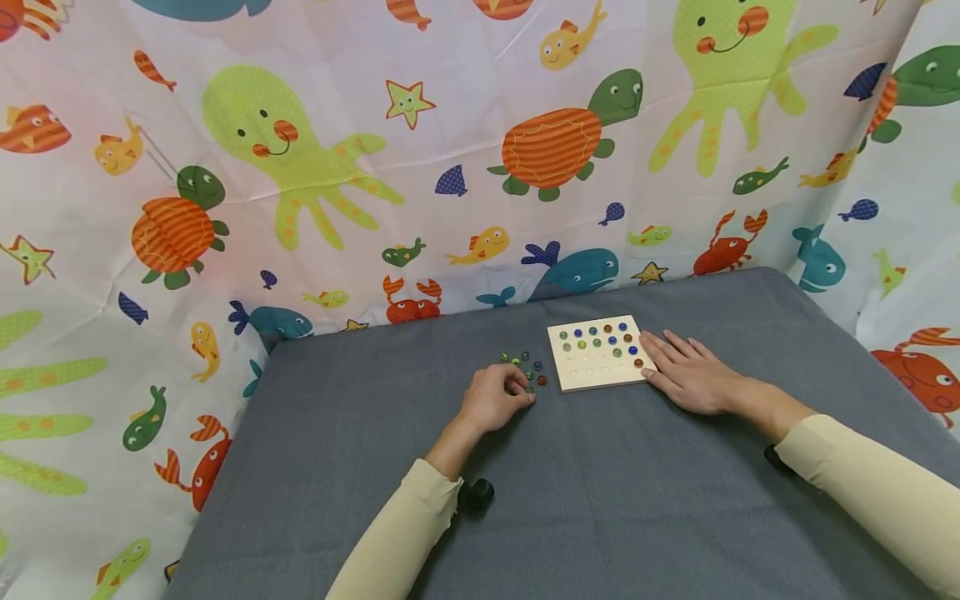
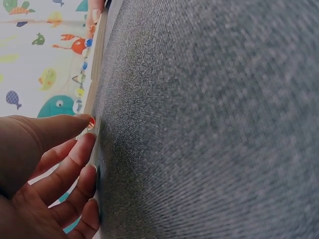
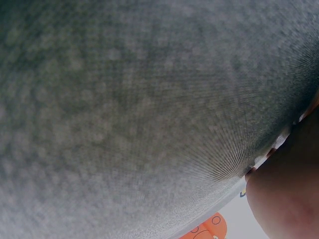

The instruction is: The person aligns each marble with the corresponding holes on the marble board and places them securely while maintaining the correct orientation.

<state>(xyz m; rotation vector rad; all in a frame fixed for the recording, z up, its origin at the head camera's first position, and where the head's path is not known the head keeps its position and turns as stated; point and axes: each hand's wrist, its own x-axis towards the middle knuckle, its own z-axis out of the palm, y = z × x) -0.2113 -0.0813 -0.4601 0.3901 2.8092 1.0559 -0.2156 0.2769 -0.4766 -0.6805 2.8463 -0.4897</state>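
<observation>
L hand (image 1: 495, 396) was at the table (image 1: 600, 500), approx 7 o'clock of the loose marbles (image 1: 516, 362), its fingers curled w/ thumb & index tips close together by a dark green marble (image 1: 530, 390). Couldn't tell if they'd pinched it or only touched it; tips hid part of it. L wrist view showed a narrow gap btwn those two tips, w/ a reddish spot (image 2: 91, 122) there, too small to ID.

Rest of the loose lot, mostly green plus a bluish one & a brown-red marble (image 1: 542, 380), lay in a small scatter at approx 1 o'clock from that hand, just beside the board.

Pale wooden board (image 1: 600, 381) lay flat at approx 2 o'clock from L hand. Set marbles (image 1: 597, 342) (green, blue, brown-red) sat in its holes: two rows along the 12 o'clock side, then a few more down toward the 4 o'clock corner. Bare holes showed toward 7 o'clock.

R hand (image 1: 693, 375) was at the board's 3 o'clock edge, fingers straight & a bit apart, tips touching the edge, thumb lower near the 4 o'clock corner; gripping nothing. R wrist view: mostly blurred grey cloth (image 3: 124, 124).

Sea-animal curtain (image 1: 465, 50) hung at 12 o'clock, beyond the table. Cream sleeves (image 1: 405, 525) on both arms, w/ a black wrist device (image 1: 476, 496) under the L cuff.
</observation>
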